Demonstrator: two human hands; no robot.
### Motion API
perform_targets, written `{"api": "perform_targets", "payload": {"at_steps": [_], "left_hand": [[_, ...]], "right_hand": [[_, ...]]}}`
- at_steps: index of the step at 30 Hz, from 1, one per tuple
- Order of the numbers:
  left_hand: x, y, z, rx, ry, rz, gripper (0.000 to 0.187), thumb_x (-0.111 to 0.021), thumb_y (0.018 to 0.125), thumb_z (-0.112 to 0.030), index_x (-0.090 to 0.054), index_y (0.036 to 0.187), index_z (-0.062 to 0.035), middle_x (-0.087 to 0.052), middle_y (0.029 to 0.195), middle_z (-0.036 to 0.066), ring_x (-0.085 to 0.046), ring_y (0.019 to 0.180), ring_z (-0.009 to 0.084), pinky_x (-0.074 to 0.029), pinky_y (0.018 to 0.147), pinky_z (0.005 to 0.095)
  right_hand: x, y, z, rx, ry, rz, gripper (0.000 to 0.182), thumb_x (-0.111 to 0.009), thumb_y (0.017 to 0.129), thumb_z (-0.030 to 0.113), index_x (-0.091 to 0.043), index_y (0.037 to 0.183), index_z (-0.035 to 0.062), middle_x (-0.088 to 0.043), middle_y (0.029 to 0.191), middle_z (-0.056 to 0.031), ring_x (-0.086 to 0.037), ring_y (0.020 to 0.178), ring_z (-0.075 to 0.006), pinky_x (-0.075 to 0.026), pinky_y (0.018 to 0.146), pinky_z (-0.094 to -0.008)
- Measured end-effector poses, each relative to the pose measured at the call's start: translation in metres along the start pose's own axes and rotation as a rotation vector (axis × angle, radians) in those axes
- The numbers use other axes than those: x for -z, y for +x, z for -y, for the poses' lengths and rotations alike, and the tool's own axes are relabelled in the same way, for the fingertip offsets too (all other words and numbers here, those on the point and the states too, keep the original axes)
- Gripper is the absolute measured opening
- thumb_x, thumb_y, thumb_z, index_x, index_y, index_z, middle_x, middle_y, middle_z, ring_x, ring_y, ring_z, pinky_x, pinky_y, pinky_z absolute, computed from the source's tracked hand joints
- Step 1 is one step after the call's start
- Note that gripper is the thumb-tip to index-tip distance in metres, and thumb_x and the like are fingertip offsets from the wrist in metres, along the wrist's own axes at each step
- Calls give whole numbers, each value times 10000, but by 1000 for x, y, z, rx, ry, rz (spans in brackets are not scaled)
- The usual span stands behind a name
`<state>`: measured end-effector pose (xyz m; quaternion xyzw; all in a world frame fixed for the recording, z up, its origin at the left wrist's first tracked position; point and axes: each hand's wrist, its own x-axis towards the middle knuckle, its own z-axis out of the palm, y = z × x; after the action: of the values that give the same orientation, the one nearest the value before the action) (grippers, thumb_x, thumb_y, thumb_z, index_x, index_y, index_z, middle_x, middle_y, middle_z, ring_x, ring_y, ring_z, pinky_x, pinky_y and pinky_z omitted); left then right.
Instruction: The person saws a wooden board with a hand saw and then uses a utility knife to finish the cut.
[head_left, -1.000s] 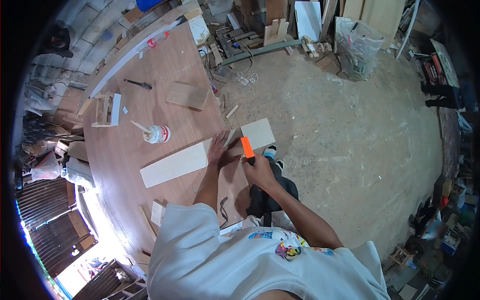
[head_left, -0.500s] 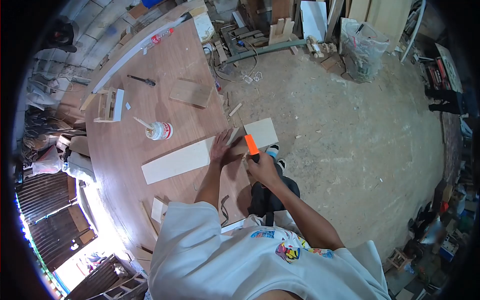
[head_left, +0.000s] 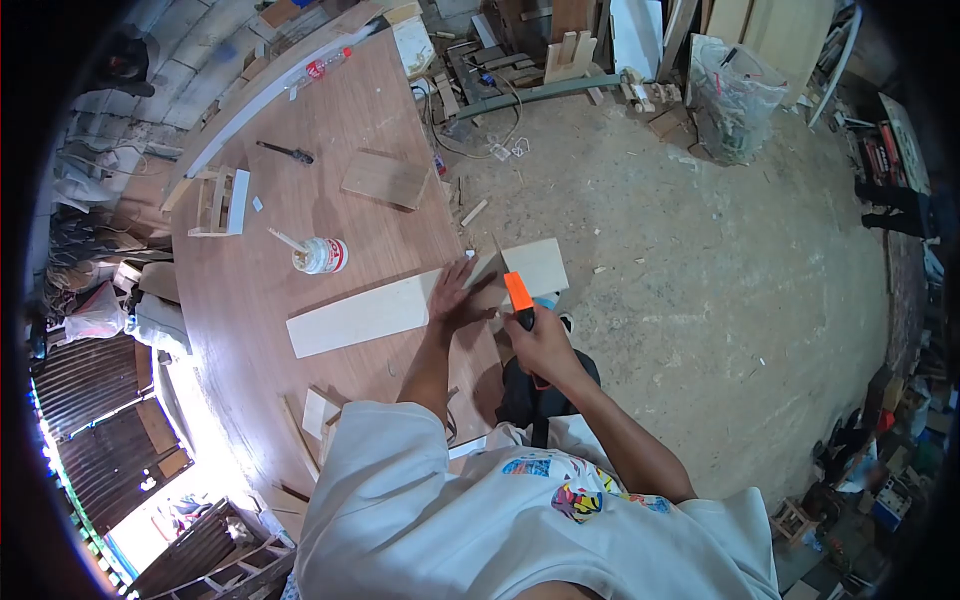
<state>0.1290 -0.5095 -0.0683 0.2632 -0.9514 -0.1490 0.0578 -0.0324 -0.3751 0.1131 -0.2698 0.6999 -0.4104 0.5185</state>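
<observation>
A long pale wooden board [head_left: 365, 316] lies on the brown table, its right end reaching past the edge over the floor. My left hand [head_left: 452, 300] rests flat on the board with its fingers spread. My right hand [head_left: 545, 345] is closed around the black and orange handle of a handsaw [head_left: 517, 290]. The saw's thin blade crosses the board just beyond the table edge, to the right of my left hand. How deep the blade sits in the wood is hard to see.
On the brown table [head_left: 240, 290] are a white jar [head_left: 322, 256] with a stick in it, a flat wood piece [head_left: 385, 180], a dark tool [head_left: 285, 152], a small wooden frame [head_left: 220, 203] and a plastic bottle [head_left: 330, 62]. A filled plastic bag [head_left: 738, 105] stands on the floor.
My right hand and the saw have shifted slightly right and toward my body. My left hand stays flat on the board. The whole view has moved a little.
</observation>
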Motion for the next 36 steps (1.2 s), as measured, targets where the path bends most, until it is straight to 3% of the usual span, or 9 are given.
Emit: {"api": "perform_targets", "payload": {"at_steps": [1, 5, 10, 20, 22, 29, 31, 35, 36], "left_hand": [[2, 0, -1, 6, -8, 6, 832, -851, 534, -481, -613, 1315, -324, -463, 1445, 104, -396, 1361, 301, -304, 1144, 461], [6, 17, 25, 45, -12, -102, 851, -856, 528, -479, -601, 1326, -323, -446, 1459, 105, -386, 1373, 300, -299, 1149, 463], [7, 17, 31, -19, 12, -44, 855, -830, 573, -523, -563, 1365, -341, -379, 1527, 99, -360, 1396, 302, -269, 1168, 487], [5, 20, 26, 67, 31, -67, 776, -813, 615, -493, -611, 1339, -302, -427, 1489, 104, -386, 1371, 323, -299, 1143, 504], [5, 18, 26, 98, 56, 50, 813, -780, 618, -618, -571, 1358, -356, -351, 1544, 94, -347, 1404, 292, -249, 1178, 483], [3, 15, 25, 35, 32, -12, 829, -823, 586, -547, -580, 1352, -344, -383, 1529, 100, -368, 1392, 306, -266, 1170, 486], [7, 15, 23, 45, 30, -5, 820, -833, 588, -519, -584, 1349, -343, -367, 1541, 95, -363, 1395, 305, -266, 1173, 479], [5, 16, 26, 57, -29, -36, 807, -820, 618, -477, -566, 1365, -310, -379, 1521, 114, -360, 1392, 331, -287, 1148, 505], [1, 15, 28, 64, -20, -7, 792, -822, 614, -493, -582, 1351, -327, -368, 1533, 106, -358, 1396, 321, -278, 1158, 499]], "right_hand": [[1, -11, 6, 37, -14, 44, 198, -586, 968, 195, -567, 921, 4, -512, 584, -10, -499, 461, -100, -386, 430, -294], [9, -51, 31, 280, -57, -12, 194, -602, 956, 173, -579, 917, -15, -546, 634, -39, -543, 572, -126, -434, 539, -314], [33, -85, 61, -15, 18, 80, 172, -614, 940, 144, -599, 940, -28, -608, 698, -131, -564, 656, -178, -476, 658, -356], [-30, 19, -22, 274, -138, -108, 172, -611, 857, 111, -597, 927, -45, -596, 656, -150, -610, 612, -223, -470, 601, -395], [-6, 8, 0, 44, -113, -37, 204, -616, 826, 103, -585, 922, -75, -614, 729, -286, -648, 746, -455, -490, 662, -453], [11, -41, 28, 86, -28, 21, 218, -608, 835, 112, -599, 957, -68, -612, 730, -292, -649, 704, -428, -489, 638, -439], [3, -14, 8, 100, -52, -32, 218, -591, 923, 165, -590, 877, -48, -526, 565, -104, -569, 544, -167, -429, 517, -355], [-24, 34, -28, 278, -92, -120, 224, -595, 925, 169, -599, 902, -55, -557, 583, -125, -583, 565, -181, -438, 535, -360], [-24, 32, -26, 225, -102, -101, 202, -598, 886, 144, -607, 944, -50, -584, 648, -197, -625, 615, -263, -461, 576, -391]]}}
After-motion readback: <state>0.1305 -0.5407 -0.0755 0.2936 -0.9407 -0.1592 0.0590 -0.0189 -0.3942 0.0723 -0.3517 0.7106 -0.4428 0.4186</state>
